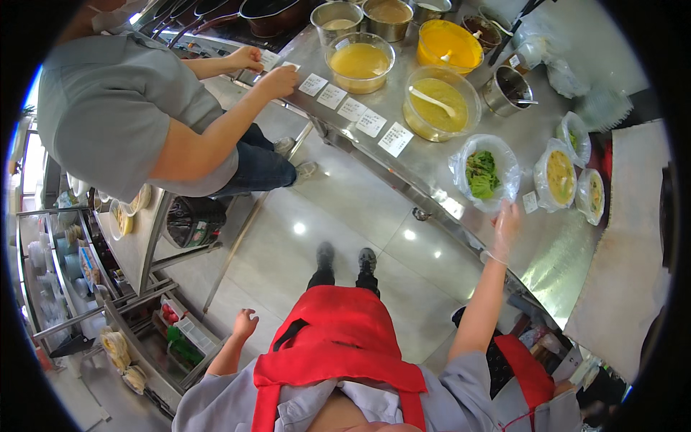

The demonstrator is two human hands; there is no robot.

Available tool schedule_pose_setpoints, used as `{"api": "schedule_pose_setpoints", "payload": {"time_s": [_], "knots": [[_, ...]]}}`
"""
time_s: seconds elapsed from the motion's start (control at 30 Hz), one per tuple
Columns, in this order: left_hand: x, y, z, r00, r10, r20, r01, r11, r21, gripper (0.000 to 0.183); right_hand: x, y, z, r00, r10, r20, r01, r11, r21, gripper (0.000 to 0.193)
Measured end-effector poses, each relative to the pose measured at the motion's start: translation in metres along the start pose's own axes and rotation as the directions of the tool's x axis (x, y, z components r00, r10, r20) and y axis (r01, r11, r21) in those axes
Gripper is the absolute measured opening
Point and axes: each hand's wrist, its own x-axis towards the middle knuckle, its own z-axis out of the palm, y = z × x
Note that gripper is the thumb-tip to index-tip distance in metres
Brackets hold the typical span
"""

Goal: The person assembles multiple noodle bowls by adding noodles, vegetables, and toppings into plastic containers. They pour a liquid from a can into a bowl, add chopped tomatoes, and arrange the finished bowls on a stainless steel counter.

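Observation:
My right hand (507,225), in a clear plastic glove, reaches over the counter's edge. Its fingers close on the near rim of a bowl lined with clear plastic (508,163). Inside that bowl lie green lettuce leaves (481,173). Down at my left side, my left hand (245,324) is bare and holds nothing, its fingers loosely bent and apart. Right of the lettuce bowl stand a plastic-lined bowl of yellowish food (559,176), a smaller one (594,196) and another with greens (573,138). A small white label (530,201) lies beside them.
On the steel counter (403,173) are tubs of yellow liquid (360,61), one with a white ladle (439,104), an orange tub (450,47) and a row of white labels (353,109). A co-worker (137,108) handles labels at left. Another person (529,374) is at lower right.

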Motion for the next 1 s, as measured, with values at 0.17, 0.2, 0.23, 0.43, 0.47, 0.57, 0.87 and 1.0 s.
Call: {"api": "schedule_pose_setpoints", "payload": {"time_s": [0.17, 0.2, 0.23, 0.43, 0.47, 0.57, 0.87, 1.0], "knots": [[0.003, 0.028, -0.001, 0.998, 0.046, -0.031, -0.047, 0.998, -0.05, 0.032, 0.058, -0.006, 0.003, 0.869, -0.435, -0.235, 0.371, 0.888, -0.272, 0.031], [0.004, 0.034, -0.002, 0.996, 0.078, -0.05, -0.08, 0.996, -0.036, 0.032, 0.068, -0.011, 0.002, 0.873, -0.428, -0.233, 0.359, 0.889, -0.286, 0.03], [0.005, 0.04, -0.003, 0.995, 0.084, -0.053, -0.084, 0.996, -0.011, 0.031, 0.074, -0.019, 0.001, 0.871, -0.441, -0.216, 0.363, 0.875, -0.321, 0.031], [-0.007, 0.048, -0.008, 0.993, 0.081, -0.089, -0.086, 0.995, -0.053, 0.029, 0.013, -0.067, -0.015, 0.869, -0.41, -0.277, 0.231, 0.831, -0.506, 0.035], [-0.01, 0.047, -0.007, 0.994, 0.049, -0.098, -0.055, 0.997, -0.062, 0.029, -0.004, -0.067, -0.014, 0.717, -0.631, -0.296, 0.393, 0.717, -0.576, 0.036], [-0.02, 0.042, -0.005, 0.997, 0.044, -0.059, -0.042, 0.999, 0.029, 0.029, -0.02, -0.071, 0.003, 0.447, -0.89, -0.094, 0.647, 0.394, -0.653, 0.033], [-0.054, 0.008, 0.013, 0.995, -0.075, -0.066, 0.07, 0.994, -0.086, 0.032, 0.001, -0.056, 0.03, 0.48, -0.875, 0.065, 0.656, 0.309, -0.688, 0.033], [-0.073, -0.018, 0.035, 0.984, -0.167, -0.064, 0.152, 0.969, -0.193, 0.034, -0.054, -0.062, 0.047, 0.382, -0.924, -0.003, 0.757, 0.314, -0.573, 0.042]]}}
